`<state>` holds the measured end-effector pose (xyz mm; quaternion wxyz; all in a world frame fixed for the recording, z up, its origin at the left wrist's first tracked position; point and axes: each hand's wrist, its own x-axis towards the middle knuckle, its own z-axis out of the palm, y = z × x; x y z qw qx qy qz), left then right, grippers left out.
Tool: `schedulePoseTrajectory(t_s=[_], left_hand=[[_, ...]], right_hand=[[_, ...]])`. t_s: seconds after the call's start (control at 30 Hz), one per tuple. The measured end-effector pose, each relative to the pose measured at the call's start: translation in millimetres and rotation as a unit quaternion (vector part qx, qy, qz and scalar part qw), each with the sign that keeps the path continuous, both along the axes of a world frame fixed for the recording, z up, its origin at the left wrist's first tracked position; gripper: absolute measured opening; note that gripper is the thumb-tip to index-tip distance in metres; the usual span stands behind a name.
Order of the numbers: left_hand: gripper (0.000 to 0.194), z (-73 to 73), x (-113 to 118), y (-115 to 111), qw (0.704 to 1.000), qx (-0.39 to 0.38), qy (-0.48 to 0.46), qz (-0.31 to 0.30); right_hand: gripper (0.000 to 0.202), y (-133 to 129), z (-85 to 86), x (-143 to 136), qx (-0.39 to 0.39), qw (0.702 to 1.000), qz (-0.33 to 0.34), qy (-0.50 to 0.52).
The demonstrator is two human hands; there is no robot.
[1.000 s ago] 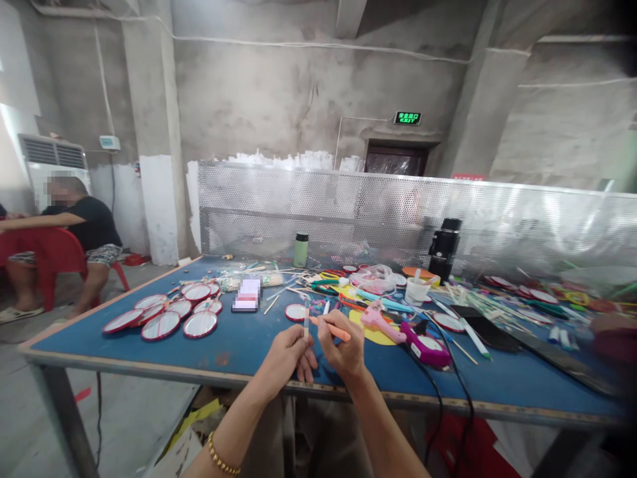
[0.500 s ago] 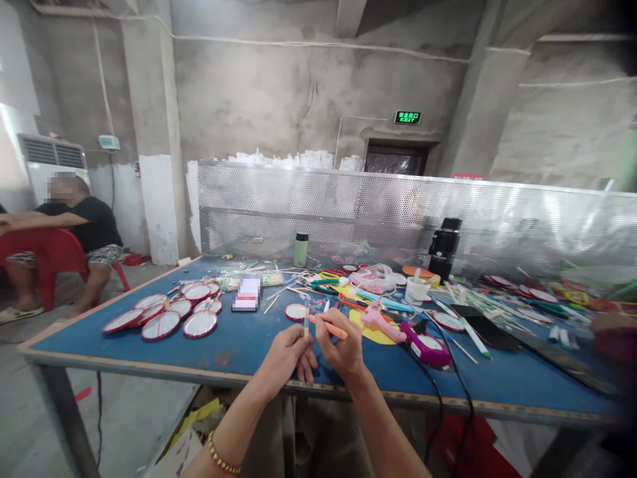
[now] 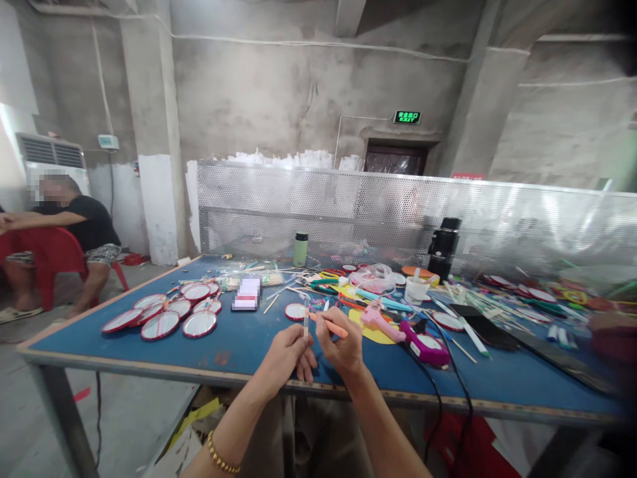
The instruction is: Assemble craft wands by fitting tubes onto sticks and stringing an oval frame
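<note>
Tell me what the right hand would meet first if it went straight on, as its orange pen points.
Probably the pale strip held in the left hand; the orange pen looks close to it, but depth is unclear.

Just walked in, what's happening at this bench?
A person's left hand holds a pale strip upright; the right hand holds an orange pen, its tip at or near the strip; contact is unclear. A red-rimmed disc lies just beyond on the blue table. More red-rimmed discs lie in a cluster to the left, beside a phone.
</note>
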<state>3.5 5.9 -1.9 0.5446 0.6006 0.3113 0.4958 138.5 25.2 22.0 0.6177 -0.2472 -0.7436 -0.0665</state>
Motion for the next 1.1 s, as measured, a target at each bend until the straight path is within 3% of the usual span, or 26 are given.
schedulePoseTrajectory(t_s=[0.5,1.1], left_hand=[[0.02,-0.7,0.1,-0.6,1.0,0.001,0.001,0.002],[0.024,2.1,0.0,-3.0,1.0,0.003,0.001,0.003]], right_hand=[[0.013,3.4,-1.4,0.1,-0.015,0.999,-0.031,-0.001],[0.014,-0.4,2.0,-1.9,-0.023,1.0,0.009,-0.007]])
